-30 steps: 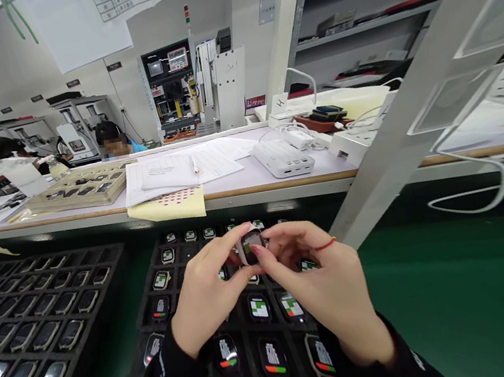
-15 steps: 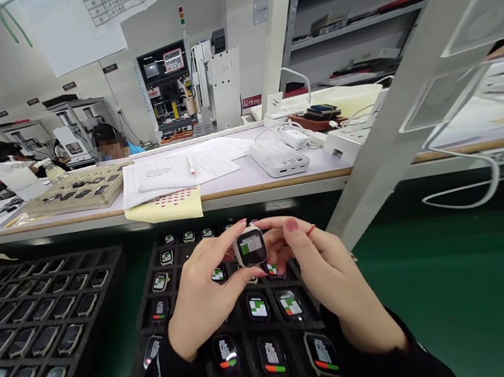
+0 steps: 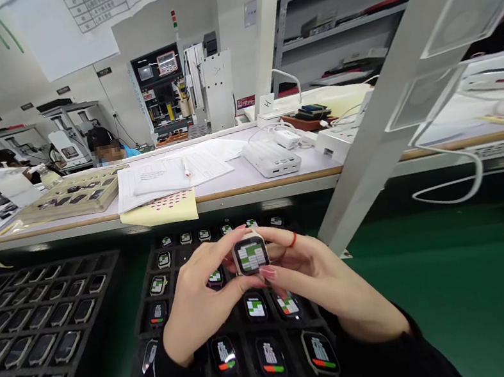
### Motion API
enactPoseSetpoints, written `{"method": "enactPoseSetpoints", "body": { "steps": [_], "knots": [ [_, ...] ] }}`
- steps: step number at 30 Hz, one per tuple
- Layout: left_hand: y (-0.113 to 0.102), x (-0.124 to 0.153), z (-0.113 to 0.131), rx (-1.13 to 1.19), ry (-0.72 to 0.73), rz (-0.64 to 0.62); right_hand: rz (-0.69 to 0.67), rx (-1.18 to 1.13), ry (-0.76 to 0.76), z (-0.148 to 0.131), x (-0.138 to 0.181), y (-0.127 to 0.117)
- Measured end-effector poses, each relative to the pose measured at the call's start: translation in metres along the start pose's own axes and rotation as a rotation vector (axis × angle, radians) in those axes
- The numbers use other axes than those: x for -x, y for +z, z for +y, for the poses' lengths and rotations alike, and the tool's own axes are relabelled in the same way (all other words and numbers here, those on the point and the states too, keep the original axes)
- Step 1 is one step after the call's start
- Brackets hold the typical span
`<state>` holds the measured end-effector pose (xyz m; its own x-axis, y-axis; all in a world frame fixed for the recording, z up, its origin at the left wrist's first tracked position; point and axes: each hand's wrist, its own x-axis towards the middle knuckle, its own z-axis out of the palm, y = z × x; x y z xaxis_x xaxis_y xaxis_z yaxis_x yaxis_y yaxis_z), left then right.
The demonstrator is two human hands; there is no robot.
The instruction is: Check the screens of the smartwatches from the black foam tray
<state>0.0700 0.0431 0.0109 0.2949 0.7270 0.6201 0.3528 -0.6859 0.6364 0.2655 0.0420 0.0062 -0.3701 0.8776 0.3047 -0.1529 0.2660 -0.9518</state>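
A smartwatch body [image 3: 251, 255] without a strap is held up over a black foam tray [image 3: 244, 339], its lit screen showing green and white blocks. My left hand [image 3: 207, 294] grips it from the left, index finger along the top edge and thumb underneath. From the right, my right hand [image 3: 320, 274] also holds it, with the thumb at the lower right corner of the screen and the index finger at the upper right edge. Several lit watches sit in the tray's slots below, among them a watch with a red and green bar [image 3: 270, 355].
Another black tray [image 3: 35, 343] of watches with dark screens lies at the left. Ahead runs a shelf edge [image 3: 253, 196] with papers [image 3: 166, 174] and a white box [image 3: 271, 158]. A slanted metal post [image 3: 360, 137] stands at right, a white cable [image 3: 477, 168] beyond it.
My right thumb has come down onto the lower right corner of the watch. Its screen now shows more green blocks. The view has shifted slightly.
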Motion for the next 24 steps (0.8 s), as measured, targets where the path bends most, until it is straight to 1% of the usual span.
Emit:
{"method": "enactPoseSetpoints", "body": {
  "steps": [3, 10, 15, 18, 21, 24],
  "knots": [
    [0.000, 0.000, 0.001, 0.002, 0.005, -0.012, -0.027, -0.046, -0.011, 0.000, 0.000, -0.002],
    [0.000, -0.001, 0.003, 0.011, 0.019, -0.019, 0.000, -0.014, -0.030, 0.002, -0.002, -0.002],
    [-0.001, 0.001, 0.002, 0.000, 0.013, -0.028, 0.027, 0.025, 0.007, 0.001, -0.004, 0.000],
    [0.000, 0.000, 0.001, -0.010, 0.017, -0.021, 0.035, 0.002, 0.003, -0.001, -0.004, 0.002],
    [0.000, -0.002, 0.000, -0.047, -0.016, -0.027, 0.033, -0.052, 0.029, -0.001, -0.007, 0.004],
    [0.000, -0.004, -0.003, -0.091, -0.090, -0.085, 0.023, -0.104, 0.089, 0.004, -0.013, 0.005]
  ]
}}
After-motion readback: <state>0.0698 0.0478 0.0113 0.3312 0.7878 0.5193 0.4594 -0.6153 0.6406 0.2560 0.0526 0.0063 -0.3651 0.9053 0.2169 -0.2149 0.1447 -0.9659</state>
